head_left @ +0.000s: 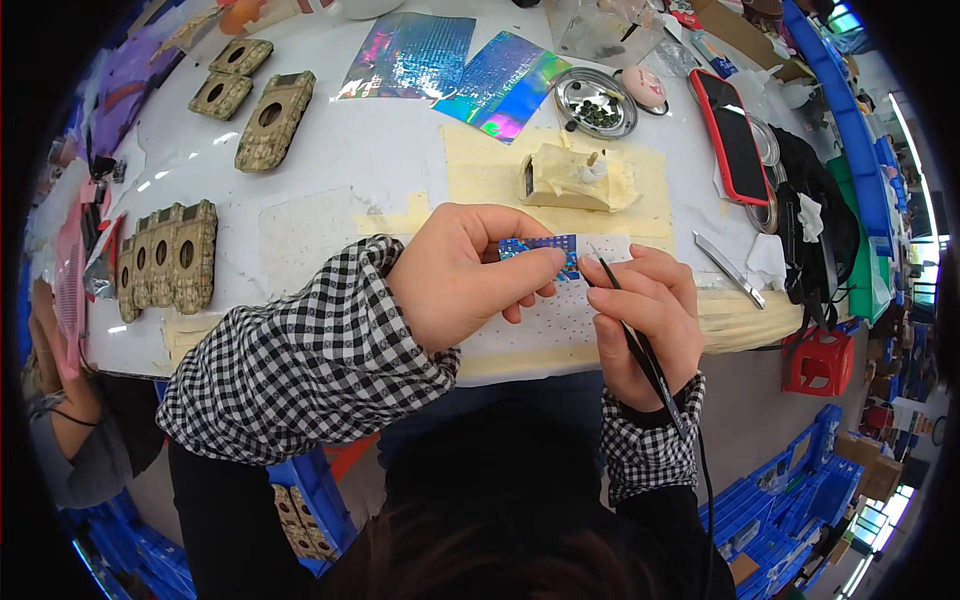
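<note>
My left hand [450, 278] pinches a small piece of shiny blue sticker sheet [520, 245] between thumb and fingers, over the table's near edge. My right hand [655, 315] grips black tweezers [648, 358] like a pen, their tips up beside the sheet's right end. Whether the tips hold anything is too small to tell. Under both hands lies a white sheet with small dark specks [500, 345]. Just beyond them, a block wrapped in cream tape [560, 185] stands on a yellowish taped patch [470, 165].
Camouflage model hulls with round holes [275, 120] lie at left, several more in a row [190, 265]. Shiny holographic sheets [408, 60] and a round metal dish of dark green bits [618, 120] lie farther back. At right are a red-cased phone [735, 140] and a metal strip [728, 268]. Another person [75, 440] sits left.
</note>
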### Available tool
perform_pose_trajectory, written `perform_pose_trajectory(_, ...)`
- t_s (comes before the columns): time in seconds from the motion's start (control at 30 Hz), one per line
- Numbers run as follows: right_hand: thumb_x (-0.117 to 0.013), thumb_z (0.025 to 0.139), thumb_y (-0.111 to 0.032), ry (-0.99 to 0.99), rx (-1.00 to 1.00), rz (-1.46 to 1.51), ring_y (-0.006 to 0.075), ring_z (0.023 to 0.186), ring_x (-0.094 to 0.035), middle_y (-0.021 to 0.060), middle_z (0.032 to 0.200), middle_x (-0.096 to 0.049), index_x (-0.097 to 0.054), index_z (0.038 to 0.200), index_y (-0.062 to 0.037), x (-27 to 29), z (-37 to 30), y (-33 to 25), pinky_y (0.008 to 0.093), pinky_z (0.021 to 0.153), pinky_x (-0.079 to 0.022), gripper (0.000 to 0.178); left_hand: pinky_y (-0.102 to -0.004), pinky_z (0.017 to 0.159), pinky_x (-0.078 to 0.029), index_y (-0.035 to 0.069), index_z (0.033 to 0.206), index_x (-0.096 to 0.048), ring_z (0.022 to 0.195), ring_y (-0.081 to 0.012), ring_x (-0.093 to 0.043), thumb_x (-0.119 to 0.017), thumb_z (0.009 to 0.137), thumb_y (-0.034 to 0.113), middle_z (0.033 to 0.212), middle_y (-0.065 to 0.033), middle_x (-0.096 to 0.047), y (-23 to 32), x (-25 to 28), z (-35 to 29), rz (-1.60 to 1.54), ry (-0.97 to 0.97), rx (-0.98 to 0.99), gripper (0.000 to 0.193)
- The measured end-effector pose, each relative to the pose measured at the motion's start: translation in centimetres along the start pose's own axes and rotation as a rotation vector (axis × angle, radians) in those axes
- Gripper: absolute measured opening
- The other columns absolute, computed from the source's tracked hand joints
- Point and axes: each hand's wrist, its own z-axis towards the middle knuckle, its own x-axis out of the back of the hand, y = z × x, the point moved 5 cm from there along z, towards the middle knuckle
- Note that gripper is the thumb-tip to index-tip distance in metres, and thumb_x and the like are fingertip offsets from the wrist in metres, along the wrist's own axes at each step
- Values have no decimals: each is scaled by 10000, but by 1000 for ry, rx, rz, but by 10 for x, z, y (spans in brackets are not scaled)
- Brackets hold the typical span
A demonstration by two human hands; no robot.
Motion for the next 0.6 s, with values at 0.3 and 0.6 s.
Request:
perform_pose_trajectory(0.3, -706, 740, -23, 6, 1, -5, 249, 833, -597, 112, 959, -694, -652, 921, -42, 0, 1, 0, 417, 874, -462, 190, -189, 536, -472, -30, 939, -643, 612, -68, -578, -641, 873, 162, 746, -73, -650, 3, 1, 0, 70, 15, -37, 203)
perform_pose_trajectory(0.6, -699, 746, -23, 9, 2, -18, 240, 817, -601, 108, 978, -696, -650, 922, -42, 0, 1, 0, 412, 876, -459, 184, -185, 529, -472, -35, 928, -641, 594, -65, -577, -647, 869, 168, 735, -73, -649, 4, 1, -1, 98, 27, -51, 211)
